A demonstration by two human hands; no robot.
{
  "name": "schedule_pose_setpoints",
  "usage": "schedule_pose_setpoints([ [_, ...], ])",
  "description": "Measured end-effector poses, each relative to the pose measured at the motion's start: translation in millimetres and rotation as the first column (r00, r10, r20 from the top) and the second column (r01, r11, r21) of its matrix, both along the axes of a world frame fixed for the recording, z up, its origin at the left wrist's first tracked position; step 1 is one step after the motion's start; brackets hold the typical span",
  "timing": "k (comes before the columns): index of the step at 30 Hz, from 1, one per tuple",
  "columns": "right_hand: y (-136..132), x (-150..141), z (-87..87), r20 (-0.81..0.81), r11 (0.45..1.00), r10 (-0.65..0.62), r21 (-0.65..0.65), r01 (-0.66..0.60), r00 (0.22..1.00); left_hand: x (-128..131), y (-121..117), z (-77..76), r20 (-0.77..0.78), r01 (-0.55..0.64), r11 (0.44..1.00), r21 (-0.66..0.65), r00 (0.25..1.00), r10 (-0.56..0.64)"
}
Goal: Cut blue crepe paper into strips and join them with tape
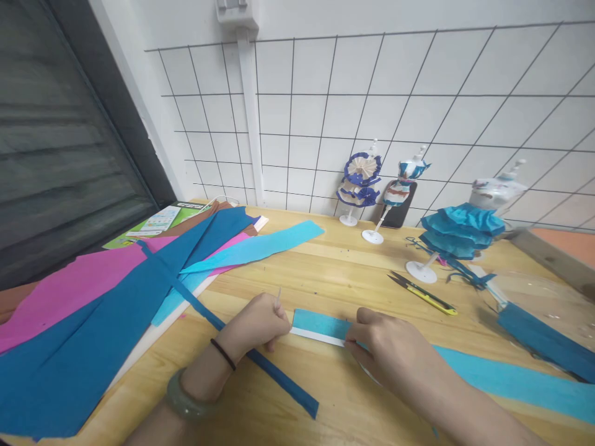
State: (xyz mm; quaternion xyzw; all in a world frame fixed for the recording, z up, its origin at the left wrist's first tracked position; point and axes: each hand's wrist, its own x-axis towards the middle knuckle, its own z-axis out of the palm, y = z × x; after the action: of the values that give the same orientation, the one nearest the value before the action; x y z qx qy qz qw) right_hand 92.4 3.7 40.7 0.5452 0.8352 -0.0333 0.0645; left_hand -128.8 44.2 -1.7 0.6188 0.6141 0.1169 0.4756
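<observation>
A light blue strip (pixel 502 368) of crepe-like paper lies across the table, with a white band of tape (pixel 320 336) along its near edge. My left hand (pixel 260 319), wearing a bangle and a dark hair tie, is pinched at the strip's left end. A thin whitish sliver (pixel 279 296) sticks up from its fingers. My right hand (pixel 388 344) has its fingers closed on the taped edge, pressing thumb and forefinger there. Part of a white curved edge shows below that hand; what it is I cannot tell. A narrow dark blue strip (pixel 283 382) passes under my left wrist.
Blue, pink and brown paper sheets (pixel 106 316) pile up at left. Yellow-handled thread snips (pixel 423 293) lie beyond my right hand. Small dress forms in paper outfits, one in teal ruffles (pixel 462 229), stand at the back. A dark blue roll (pixel 543 337) sits at right.
</observation>
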Motion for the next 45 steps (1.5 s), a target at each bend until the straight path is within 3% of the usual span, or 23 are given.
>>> schedule_pose_setpoints([
  [13, -2, 0, 1.1, 0.026, 1.000, 0.014, 0.000, -0.014, 1.000, -9, 3, 3.8, -0.035, 0.015, 0.999, -0.049, 0.999, -0.017],
  [18, -4, -2, 2.7, 0.029, 1.000, 0.028, 0.004, -0.028, 0.999, -26, 9, 16.5, -0.227, -0.115, 0.989, 0.094, 0.965, 0.134],
  [20, -4, -3, 3.3, 0.021, 1.000, 0.027, 0.013, -0.027, 0.999, -24, 6, 26.9, -0.345, -0.165, 0.927, 0.338, 0.894, 0.285],
  [22, -3, -3, 3.4, 0.006, 0.999, 0.029, 0.025, -0.029, 1.000, -14, -2, 36.1, -0.399, -0.105, 0.750, 0.653, 0.794, 0.458],
  [23, -3, -3, 3.3, -0.001, 0.999, 0.029, 0.031, -0.029, 1.000, -7, -7, 38.5, -0.385, -0.051, 0.669, 0.742, 0.784, 0.487],
  [24, -3, -3, 3.2, -0.006, 0.999, 0.028, 0.038, -0.027, 1.000, 2, -13, 39.0, -0.365, -0.014, 0.643, 0.766, 0.813, 0.453],
  [25, -3, -2, 3.0, -0.010, 0.999, 0.028, 0.043, -0.028, 1.000, 10, -17, 37.3, -0.341, 0.010, 0.674, 0.738, 0.869, 0.360],
  [27, -3, -2, 2.8, -0.014, 0.998, 0.029, 0.049, -0.028, 0.999, 24, -25, 28.7, -0.254, 0.097, 0.813, 0.574, 0.965, 0.064],
  [29, -3, -1, 2.5, -0.017, 0.998, 0.029, 0.054, -0.028, 0.999, 33, -27, 17.1, -0.195, 0.169, 0.870, 0.463, 0.977, -0.086],
  [33, -2, 3, 2.1, -0.023, 0.998, 0.032, 0.050, -0.030, 0.999, 36, -22, 3.5, -0.234, 0.181, 0.878, 0.442, 0.969, -0.082],
  [45, -11, 37, 6.2, -0.057, 0.993, 0.116, 0.005, -0.116, 0.992, 42, -22, 7.5, -0.298, 0.191, 0.904, 0.381, 0.952, -0.075],
])
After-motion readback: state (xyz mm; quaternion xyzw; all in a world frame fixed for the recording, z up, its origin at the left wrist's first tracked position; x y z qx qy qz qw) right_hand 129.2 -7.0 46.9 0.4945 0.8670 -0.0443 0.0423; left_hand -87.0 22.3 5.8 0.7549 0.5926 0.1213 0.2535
